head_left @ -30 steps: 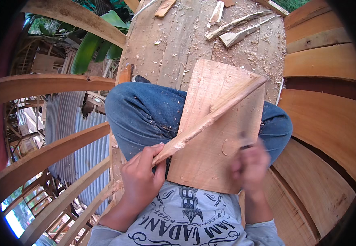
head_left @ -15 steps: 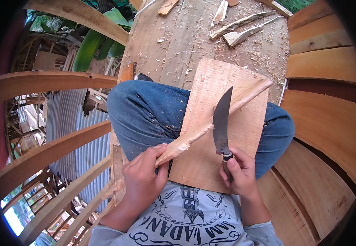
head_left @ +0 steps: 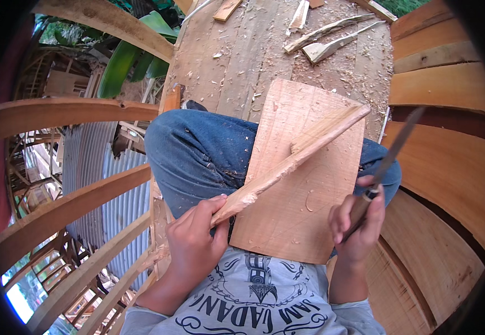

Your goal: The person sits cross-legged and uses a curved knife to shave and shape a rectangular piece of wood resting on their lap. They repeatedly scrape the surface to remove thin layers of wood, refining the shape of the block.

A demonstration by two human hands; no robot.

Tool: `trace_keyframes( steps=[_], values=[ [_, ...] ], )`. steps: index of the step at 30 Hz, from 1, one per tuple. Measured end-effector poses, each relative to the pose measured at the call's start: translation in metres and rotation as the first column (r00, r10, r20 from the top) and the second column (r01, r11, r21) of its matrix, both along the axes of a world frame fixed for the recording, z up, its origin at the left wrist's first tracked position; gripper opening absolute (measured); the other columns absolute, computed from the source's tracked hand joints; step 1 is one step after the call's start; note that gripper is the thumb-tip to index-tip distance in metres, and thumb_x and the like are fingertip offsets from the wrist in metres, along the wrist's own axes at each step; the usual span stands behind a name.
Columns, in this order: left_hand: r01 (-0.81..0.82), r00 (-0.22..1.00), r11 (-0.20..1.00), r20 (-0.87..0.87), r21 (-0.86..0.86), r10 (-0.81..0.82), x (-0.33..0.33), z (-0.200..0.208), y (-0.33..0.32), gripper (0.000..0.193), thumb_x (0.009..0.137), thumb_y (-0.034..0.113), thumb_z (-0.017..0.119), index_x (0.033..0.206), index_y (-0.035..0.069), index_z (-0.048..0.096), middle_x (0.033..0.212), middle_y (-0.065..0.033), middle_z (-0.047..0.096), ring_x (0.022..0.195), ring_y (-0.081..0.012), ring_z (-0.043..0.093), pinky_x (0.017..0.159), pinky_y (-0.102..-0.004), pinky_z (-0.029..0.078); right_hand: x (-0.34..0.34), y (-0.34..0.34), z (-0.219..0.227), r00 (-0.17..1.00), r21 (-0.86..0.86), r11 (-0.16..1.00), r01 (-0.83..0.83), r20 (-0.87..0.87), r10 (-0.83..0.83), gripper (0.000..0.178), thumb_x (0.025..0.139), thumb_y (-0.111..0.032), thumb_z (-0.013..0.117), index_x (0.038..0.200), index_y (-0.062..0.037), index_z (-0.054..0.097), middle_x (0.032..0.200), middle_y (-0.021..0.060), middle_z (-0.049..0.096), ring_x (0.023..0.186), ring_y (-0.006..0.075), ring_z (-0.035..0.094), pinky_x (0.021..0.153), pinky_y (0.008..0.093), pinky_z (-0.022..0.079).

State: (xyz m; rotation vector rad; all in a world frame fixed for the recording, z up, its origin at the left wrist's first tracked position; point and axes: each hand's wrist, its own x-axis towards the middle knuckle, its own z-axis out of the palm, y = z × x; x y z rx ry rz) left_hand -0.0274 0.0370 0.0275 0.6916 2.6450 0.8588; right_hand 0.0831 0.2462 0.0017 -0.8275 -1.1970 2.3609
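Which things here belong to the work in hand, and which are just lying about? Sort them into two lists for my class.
In use:
knife, held in the right hand
long wooden piece, held in the left hand
wooden board, beneath that piece

Seemingly just lying about:
thin wood strip
tapered wood piece
small block

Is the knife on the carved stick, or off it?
Off: the knife, in the right hand, slants to the right of the board, with a visible gap from the carved stick.

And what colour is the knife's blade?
Grey. The blade, slightly blurred, shows best in the head view, the only one here.
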Motion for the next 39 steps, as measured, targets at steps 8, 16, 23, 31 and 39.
trace_keyframes(
  steps=[8,16,23,31,39],
  values=[
    [0.045,0.995,0.999,-0.086,0.024,-0.043,0.001,-0.008,-0.005,0.028,0.069,-0.005,0.069,0.095,0.002,0.06,0.091,-0.012,0.07,0.077,-0.026,0.07,0.064,-0.0326,0.053,0.01,-0.012,-0.003,0.853,-0.003,0.89,-0.456,0.286,0.437,0.037,0.099,-0.02,0.051,0.128,0.0023,0.051,0.077,-0.0016,0.048,0.058,0.0054,0.048,0.049,0.0196,0.036],
    [0.004,1.0,1.0,-0.012,-0.003,-0.004,0.001,0.0,0.001,0.021,0.076,-0.006,0.07,0.094,-0.001,0.06,0.092,-0.015,0.07,0.085,-0.0273,0.071,0.071,-0.0313,0.054,0.023,0.0,-0.025,0.845,-0.631,0.568,-0.528,-0.458,0.277,0.043,0.103,-0.046,0.028,0.115,-0.0091,0.047,0.05,-0.0027,0.041,0.034,0.0063,0.039,0.035,0.0216,0.031],
    [0.008,1.0,1.0,-0.013,-0.001,-0.008,0.0,0.0,0.004,0.019,0.077,-0.006,0.07,0.093,-0.001,0.061,0.091,-0.0149,0.071,0.085,-0.0272,0.071,0.071,-0.0311,0.054,0.006,-0.017,-0.008,0.859,0.103,0.899,-0.425,0.358,0.365,0.029,0.099,-0.024,0.052,0.116,-0.0005,0.057,0.068,-0.0014,0.048,0.05,0.0059,0.047,0.039,0.022,0.035],
    [-0.007,1.0,1.0,-0.021,0.004,0.007,0.002,0.0,0.002,0.019,0.077,-0.006,0.07,0.093,-0.001,0.061,0.092,-0.0146,0.071,0.085,-0.0262,0.071,0.071,-0.0307,0.054,0.006,0.013,-0.004,0.993,-0.195,0.98,0.048,-0.095,-0.067,0.043,0.101,-0.041,0.042,0.114,-0.0022,0.056,0.055,0.0009,0.047,0.036,0.0067,0.041,0.034,0.0209,0.029],
    [0.003,0.999,1.0,-0.034,0.013,-0.003,0.002,-0.004,-0.003,0.022,0.075,-0.006,0.07,0.094,0.0,0.061,0.091,-0.0135,0.071,0.082,-0.0263,0.07,0.069,-0.0312,0.053,0.016,0.003,-0.016,0.893,0.277,0.873,-0.401,0.331,0.305,0.033,0.099,-0.022,0.05,0.121,0.003,0.054,0.057,-0.0015,0.046,0.046,0.0056,0.044,0.042,0.0223,0.036]
  ],
)
